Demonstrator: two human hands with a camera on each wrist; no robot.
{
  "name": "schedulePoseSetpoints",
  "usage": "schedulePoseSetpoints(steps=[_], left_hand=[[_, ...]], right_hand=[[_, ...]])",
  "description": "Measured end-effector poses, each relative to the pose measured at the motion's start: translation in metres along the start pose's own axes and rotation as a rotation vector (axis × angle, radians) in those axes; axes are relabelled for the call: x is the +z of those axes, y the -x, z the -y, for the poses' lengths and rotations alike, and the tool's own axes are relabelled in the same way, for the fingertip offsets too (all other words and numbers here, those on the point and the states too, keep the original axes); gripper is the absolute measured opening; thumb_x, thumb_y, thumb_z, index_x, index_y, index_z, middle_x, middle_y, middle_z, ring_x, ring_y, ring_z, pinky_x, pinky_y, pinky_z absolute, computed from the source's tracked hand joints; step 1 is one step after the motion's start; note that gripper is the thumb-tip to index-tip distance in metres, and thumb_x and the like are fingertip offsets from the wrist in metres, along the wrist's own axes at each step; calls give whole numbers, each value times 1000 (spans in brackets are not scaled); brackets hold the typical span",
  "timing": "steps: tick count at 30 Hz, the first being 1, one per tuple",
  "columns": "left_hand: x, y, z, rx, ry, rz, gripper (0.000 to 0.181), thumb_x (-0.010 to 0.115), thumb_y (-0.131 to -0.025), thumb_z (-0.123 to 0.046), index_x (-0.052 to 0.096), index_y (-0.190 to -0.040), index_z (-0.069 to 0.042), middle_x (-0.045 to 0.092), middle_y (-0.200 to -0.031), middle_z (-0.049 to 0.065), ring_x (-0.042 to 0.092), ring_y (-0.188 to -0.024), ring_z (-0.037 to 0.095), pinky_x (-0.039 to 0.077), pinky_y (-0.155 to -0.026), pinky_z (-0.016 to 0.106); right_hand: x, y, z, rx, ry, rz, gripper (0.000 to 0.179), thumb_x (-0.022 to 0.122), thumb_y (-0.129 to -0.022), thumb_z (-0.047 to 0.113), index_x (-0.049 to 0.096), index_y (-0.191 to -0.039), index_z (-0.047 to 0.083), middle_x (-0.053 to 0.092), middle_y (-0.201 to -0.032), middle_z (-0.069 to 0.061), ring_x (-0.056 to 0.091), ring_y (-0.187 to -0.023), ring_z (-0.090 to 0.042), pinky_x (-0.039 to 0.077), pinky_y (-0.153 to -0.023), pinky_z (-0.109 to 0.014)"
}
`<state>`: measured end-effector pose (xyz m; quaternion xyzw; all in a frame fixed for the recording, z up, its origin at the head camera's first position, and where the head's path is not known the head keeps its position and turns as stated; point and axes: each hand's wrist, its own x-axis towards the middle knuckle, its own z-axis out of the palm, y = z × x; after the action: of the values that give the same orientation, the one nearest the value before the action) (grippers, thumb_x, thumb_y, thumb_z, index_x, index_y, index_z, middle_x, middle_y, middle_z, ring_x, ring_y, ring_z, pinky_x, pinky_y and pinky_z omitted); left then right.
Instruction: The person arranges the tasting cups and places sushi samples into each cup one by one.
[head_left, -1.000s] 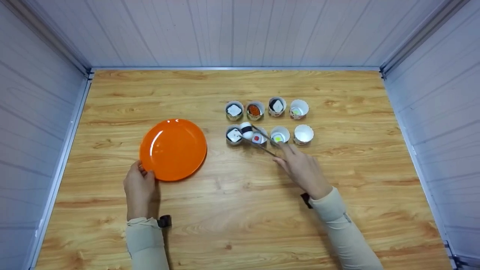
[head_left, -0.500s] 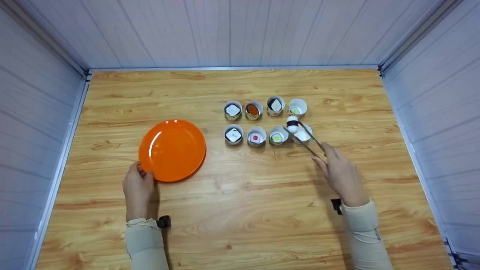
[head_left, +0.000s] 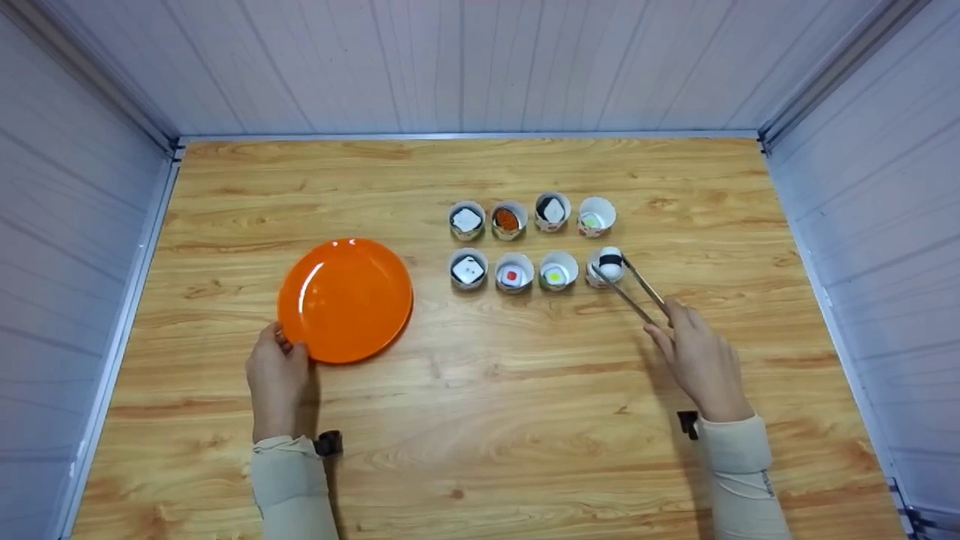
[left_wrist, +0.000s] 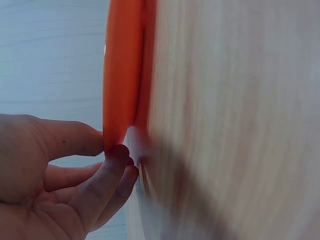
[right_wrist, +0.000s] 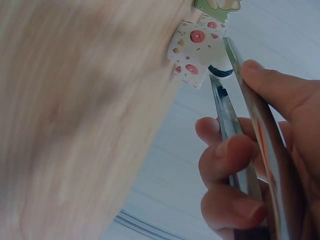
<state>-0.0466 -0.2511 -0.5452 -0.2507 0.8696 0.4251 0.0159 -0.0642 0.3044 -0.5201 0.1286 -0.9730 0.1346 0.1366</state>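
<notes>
In the head view my left hand (head_left: 277, 382) pinches the near-left rim of a round orange plate (head_left: 345, 300). The left wrist view shows thumb and fingers on the rim of the plate (left_wrist: 122, 70). My right hand (head_left: 701, 364) holds metal tongs (head_left: 626, 298), their tips on either side of a white sushi-like piece (head_left: 610, 268) with a black band. This piece is at the mouth of the front-right paper cup (head_left: 592, 276). Seen from the right wrist, the cup (right_wrist: 192, 47) has a doughnut print and hides most of the piece.
Several more paper cups stand in two rows, with small pieces inside: black-and-white ones in the back-left cup (head_left: 466, 234) and front-left cup (head_left: 469, 285), an orange-red one (head_left: 507, 219) behind. White panels (head_left: 465, 67) wall in the wooden table (head_left: 480, 420).
My right hand has carried the banded piece in the tongs rightward, from above the front-left cups to the front-right cup, and lowered it there. My left hand and the plate stay put.
</notes>
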Motion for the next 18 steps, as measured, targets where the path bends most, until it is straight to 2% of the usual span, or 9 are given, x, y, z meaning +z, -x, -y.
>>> schedulePoseSetpoints(steps=[8,18], left_hand=[[0,2,0,28,-4,-22,48,51,-97,0,41,-143,12,55,-127,30,55,-117,41,44,-102,51],[0,2,-1,-6,-5,-3,49,50,-99,-1,39,-145,10,54,-131,29,53,-120,40,44,-104,50]], right_hand=[[1,1,1,-15,11,-20,42,75,-92,23,60,-122,-4,63,-86,-16,55,-48,-28,41,-34,-40],[-1,-2,5,28,-29,-13,38,72,-94,25,61,-120,-1,64,-91,-15,57,-52,-32,43,-38,-47]])
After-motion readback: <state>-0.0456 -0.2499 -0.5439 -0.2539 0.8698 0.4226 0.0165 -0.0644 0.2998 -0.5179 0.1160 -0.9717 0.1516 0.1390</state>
